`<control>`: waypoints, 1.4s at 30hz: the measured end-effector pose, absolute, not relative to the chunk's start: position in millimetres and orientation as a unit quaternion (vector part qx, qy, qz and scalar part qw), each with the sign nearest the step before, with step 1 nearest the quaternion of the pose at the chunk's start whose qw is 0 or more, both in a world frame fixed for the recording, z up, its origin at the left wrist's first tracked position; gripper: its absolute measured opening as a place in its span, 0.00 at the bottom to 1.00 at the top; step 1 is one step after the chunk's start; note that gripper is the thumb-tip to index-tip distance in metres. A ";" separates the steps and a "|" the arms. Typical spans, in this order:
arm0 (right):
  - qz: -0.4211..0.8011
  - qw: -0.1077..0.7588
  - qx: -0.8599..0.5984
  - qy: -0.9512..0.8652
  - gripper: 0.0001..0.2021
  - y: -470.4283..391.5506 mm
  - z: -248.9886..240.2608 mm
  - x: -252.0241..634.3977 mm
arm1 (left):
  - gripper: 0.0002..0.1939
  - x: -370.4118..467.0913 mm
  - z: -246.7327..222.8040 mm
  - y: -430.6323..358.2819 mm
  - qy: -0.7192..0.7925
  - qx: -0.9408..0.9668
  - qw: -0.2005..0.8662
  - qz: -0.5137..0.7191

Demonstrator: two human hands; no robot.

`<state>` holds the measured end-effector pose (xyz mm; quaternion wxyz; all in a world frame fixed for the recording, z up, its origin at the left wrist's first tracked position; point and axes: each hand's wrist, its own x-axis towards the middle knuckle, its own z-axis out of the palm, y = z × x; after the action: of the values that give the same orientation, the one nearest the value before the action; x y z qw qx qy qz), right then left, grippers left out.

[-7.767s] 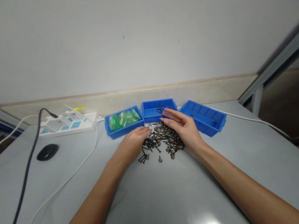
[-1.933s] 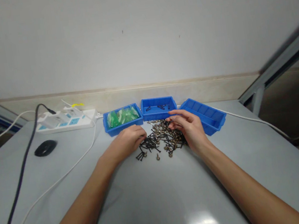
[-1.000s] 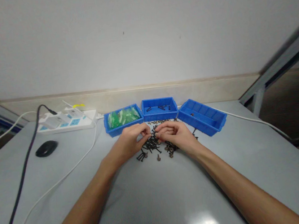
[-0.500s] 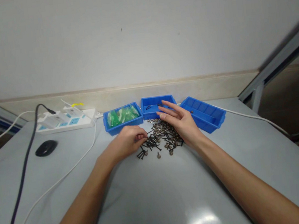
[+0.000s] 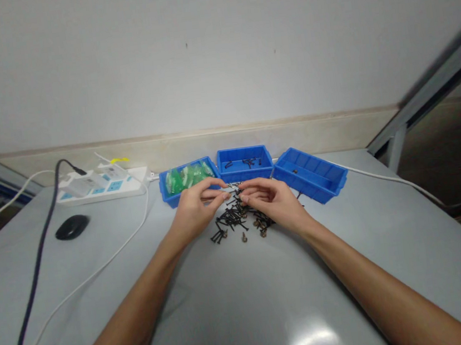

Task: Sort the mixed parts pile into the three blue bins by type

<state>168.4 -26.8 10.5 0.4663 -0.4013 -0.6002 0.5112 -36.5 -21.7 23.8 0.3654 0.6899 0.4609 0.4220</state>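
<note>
Across the grey counter [image 5: 230, 307] we've got three blue bins [image 5: 246, 174], loose screws [image 5: 231, 216], a black mouse [image 5: 72, 227] and a white power strip [image 5: 132, 189]!

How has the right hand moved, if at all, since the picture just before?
Yes: the right hand has drawn back towards the person. Its fingers overlapped the middle blue tray in view; now they are in front of it.

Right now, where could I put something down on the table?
Bare table lies between the forearms, this side of the screws, and right of the right forearm. It's crowded around the left hand and right hand, near three blue bins.
</note>
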 end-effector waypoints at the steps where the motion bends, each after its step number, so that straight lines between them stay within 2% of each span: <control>1: 0.515 0.468 -0.399 -0.597 0.15 -26.8 10.2 168.5 | 0.10 -36.7 23.4 -22.2 0.458 0.692 0.370 0.419; 8: 0.569 0.457 -0.403 -0.551 0.15 -28.6 14.6 170.4 | 0.10 -39.2 23.4 -25.5 0.425 0.736 0.367 0.377; 21: 0.650 0.428 -0.368 -0.509 0.15 -27.8 16.3 170.0 | 0.09 -34.6 27.3 -29.1 0.410 0.704 0.417 0.403; 23: 0.647 0.444 -0.371 -0.496 0.14 -24.3 16.5 168.0 | 0.08 -36.0 25.3 -27.7 0.410 0.744 0.364 0.383; 26: 0.607 0.517 -0.383 -0.466 0.16 -15.1 17.5 164.9 | 0.08 -40.9 19.6 -23.1 0.391 0.838 0.221 0.311; 29: 0.576 0.575 -0.371 -0.446 0.26 -7.6 16.6 164.2 | 0.12 -47.3 14.2 -18.3 0.340 0.898 0.137 0.241; 32: 0.571 0.573 -0.373 -0.455 0.32 -7.8 13.7 165.5 | 0.12 -51.4 14.1 -16.4 0.327 0.918 0.090 0.206; 36: 0.565 0.548 -0.402 -0.467 0.29 -15.7 12.0 167.4 | 0.12 -51.6 19.0 -17.4 0.333 0.920 0.065 0.197; 42: 0.556 0.529 -0.419 -0.485 0.26 -22.4 16.0 170.1 | 0.17 -50.8 17.8 -17.0 0.302 0.935 0.067 0.175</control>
<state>170.1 -22.4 16.0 0.5288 -0.4185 -0.4853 0.5564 -50.8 -17.0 17.8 0.0668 0.9349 0.3015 0.1749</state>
